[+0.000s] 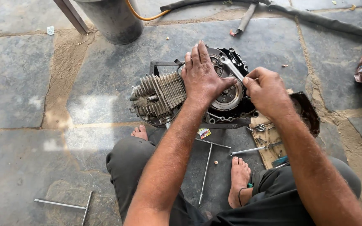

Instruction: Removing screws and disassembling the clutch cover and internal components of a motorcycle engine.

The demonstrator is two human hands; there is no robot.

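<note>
Right now the right hand (267, 90) is closed around a wrench (231, 69) set on the clutch (227, 94); the left hand (202, 75) lies flat, fingers spread, on the engine (164, 98). Stone floor (21, 83) is open to the left; T-wrenches (208, 163) and a wooden board (269, 144) crowd the feet.

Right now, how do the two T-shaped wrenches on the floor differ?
The T-wrench between the feet lies close under the engine, its shaft running toward the person. The T-wrench at lower left lies far off, alone, its shaft running sideways. Both are bare metal, untouched by the hands.
</note>
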